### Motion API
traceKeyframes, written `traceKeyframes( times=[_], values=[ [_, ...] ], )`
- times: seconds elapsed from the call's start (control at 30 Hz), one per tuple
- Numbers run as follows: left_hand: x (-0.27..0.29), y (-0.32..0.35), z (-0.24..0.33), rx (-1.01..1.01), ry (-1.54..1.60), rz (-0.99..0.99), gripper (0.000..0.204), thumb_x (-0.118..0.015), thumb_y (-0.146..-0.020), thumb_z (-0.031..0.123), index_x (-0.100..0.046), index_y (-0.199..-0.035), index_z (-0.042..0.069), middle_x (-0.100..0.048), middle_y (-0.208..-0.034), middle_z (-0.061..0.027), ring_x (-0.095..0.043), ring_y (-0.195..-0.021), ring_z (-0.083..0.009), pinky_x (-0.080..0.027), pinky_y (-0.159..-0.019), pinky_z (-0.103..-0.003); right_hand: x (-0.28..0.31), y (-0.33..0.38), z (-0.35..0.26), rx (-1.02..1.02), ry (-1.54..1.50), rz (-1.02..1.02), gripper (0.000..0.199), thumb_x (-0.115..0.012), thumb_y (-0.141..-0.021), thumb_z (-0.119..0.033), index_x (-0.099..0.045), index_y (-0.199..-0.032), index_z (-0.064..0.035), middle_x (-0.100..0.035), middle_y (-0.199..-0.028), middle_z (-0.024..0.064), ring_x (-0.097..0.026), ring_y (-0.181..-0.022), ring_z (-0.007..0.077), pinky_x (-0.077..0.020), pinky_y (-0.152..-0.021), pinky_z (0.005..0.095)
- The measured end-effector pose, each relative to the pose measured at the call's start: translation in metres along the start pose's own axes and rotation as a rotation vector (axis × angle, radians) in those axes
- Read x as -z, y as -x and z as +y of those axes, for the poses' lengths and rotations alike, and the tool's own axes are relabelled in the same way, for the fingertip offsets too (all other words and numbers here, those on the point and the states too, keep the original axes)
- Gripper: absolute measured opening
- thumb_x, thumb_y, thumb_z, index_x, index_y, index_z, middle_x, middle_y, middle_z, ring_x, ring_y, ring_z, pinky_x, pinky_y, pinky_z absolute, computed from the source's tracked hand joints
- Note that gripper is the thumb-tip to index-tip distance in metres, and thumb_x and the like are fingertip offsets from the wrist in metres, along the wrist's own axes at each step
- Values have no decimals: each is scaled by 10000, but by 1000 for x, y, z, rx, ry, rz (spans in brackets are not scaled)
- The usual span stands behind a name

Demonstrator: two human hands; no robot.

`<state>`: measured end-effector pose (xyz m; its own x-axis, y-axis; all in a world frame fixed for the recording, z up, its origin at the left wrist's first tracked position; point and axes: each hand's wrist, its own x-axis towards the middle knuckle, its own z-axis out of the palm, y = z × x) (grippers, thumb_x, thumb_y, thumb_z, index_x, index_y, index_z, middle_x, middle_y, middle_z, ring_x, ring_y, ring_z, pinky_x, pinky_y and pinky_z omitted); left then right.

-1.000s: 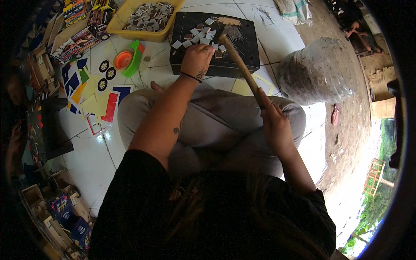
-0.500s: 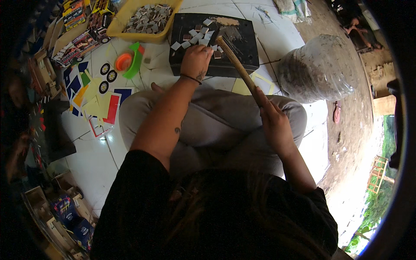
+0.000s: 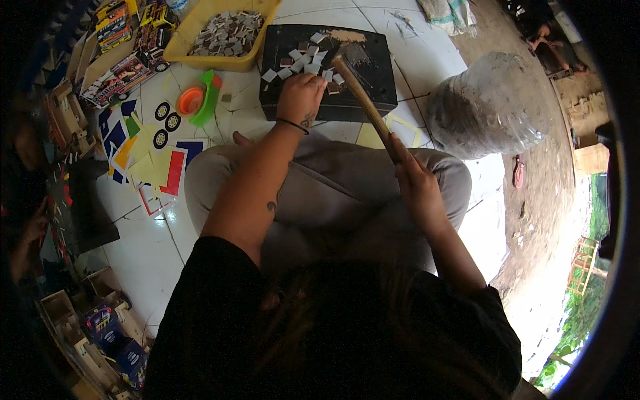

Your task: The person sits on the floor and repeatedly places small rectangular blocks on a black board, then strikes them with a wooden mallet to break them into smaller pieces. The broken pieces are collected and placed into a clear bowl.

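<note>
My left hand [image 3: 299, 99] rests at the near edge of a black box [image 3: 283, 113], with its fingers pinched together; what they hold, if anything, is hidden. Small square grey and brown tiles [image 3: 297, 67] lie loose on the box top just beyond the fingertips. Beside them are a heap of thin nails [image 3: 361, 53] and a patch of tan powder [image 3: 348, 34]. My right hand [image 3: 420, 187], above my right knee, is wrapped round a wooden stick [image 3: 365, 100] like a tool handle. It slants up and left, its far end over the box; no metal head shows.
A yellow tub [image 3: 175, 48] of similar tiles stands behind the box at left. Nearby lie an orange cup [image 3: 190, 101], a green scoop [image 3: 210, 98], toy wheels [image 3: 173, 121] and coloured sheets [image 3: 152, 163]. Toy trucks [image 3: 127, 77] line the left. A large dirty plastic bag [image 3: 490, 107] stands at right.
The stick has tilted slightly, still in my right hand. My left hand has barely shifted at the box edge. The whole scene sits a little lower in view.
</note>
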<state>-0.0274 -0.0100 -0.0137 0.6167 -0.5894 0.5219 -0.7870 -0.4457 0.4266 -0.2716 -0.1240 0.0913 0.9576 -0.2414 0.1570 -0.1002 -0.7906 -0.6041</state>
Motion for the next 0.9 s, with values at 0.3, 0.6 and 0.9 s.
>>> traceKeyframes(
  times=[0.3,0.6,0.9],
  values=[
    [29,-16,-25,422,205,243,128,-640,-777,213,-671,-817,96,-651,-786,-97,-633,-699,-263,-492,-617,-349,-11,-86,70,-186,114,124,590,-424,-819,36,-365,-1371,-166,-492,-1086,267,-525,-1023,410,-431,-887,434],
    [70,-30,-126,734,-13,276,520,-714,-719,338,-592,-1126,40,-630,-1057,-105,-611,-921,-255,-490,-799,-382,-30,-105,58,-83,561,297,667,-565,-766,-70,-304,-1378,-120,-453,-1166,226,-487,-1065,389,-407,-914,438],
    [69,-21,-60,447,-328,-268,309,-772,-660,300,-682,-906,137,-614,-991,-85,-552,-993,-277,-465,-839,-393,-52,-205,39,-171,766,-311,172,-568,-776,-144,-667,-892,-65,-652,-951,149,-636,-899,297,-510,-770,406]
  ],
)
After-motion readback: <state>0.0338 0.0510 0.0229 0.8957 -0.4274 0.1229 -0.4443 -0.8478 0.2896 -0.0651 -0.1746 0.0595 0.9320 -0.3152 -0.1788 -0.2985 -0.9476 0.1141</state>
